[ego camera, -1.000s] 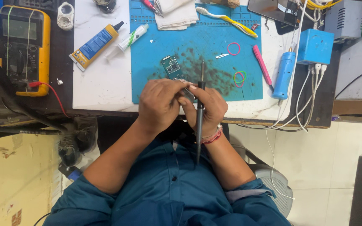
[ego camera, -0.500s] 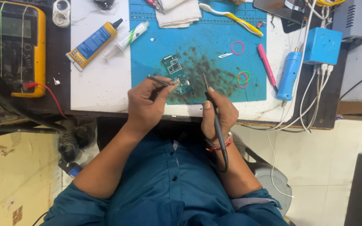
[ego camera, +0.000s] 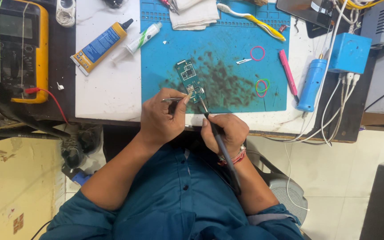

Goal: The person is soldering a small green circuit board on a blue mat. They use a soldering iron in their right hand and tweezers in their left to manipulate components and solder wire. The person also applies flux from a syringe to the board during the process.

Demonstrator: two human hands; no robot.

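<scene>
Head view, straight down, close

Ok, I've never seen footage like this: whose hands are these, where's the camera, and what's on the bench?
The single view comes from a camera worn on a person's head, looking down at their own hands. The left hand holds thin metal tweezers against a small green circuit board. The right hand grips a dark pen-shaped tool, its tip at the board's near end. The board lies on a stained blue mat. Around it: a yellow meter, a glue tube, a yellow toothbrush, coloured rubber bands and a blue cylinder-shaped tool.
</scene>
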